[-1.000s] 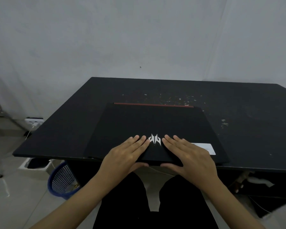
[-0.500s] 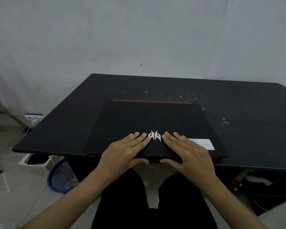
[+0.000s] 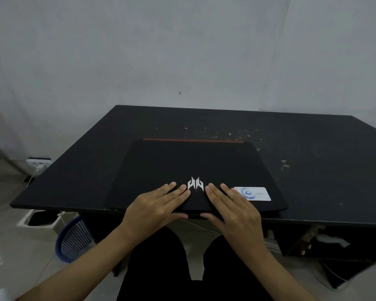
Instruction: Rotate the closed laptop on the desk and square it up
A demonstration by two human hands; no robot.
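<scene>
A closed black laptop (image 3: 182, 161) lies on the black desk (image 3: 313, 148), its long sides roughly parallel to the desk's front edge. It has a red strip along its far edge, a white logo (image 3: 195, 183) on the lid and a white sticker (image 3: 253, 193) at the near right. My left hand (image 3: 154, 207) rests flat on the lid left of the logo, thumb hooked at the laptop's near edge. My right hand (image 3: 234, 209) mirrors it right of the logo, thumb also at the near edge. The laptop's near edge slightly overhangs the desk.
Pale crumbs or flecks dot the desk behind and right of the laptop. A grey wall stands close behind the desk. On the floor at the left are a blue mesh basket (image 3: 73, 240), a white bin (image 3: 37, 220) and a power strip (image 3: 38, 161). My legs are under the desk's front.
The view has shifted slightly. Both hands stay on the lid in the same places, and the laptop shows no clear movement on the desk.
</scene>
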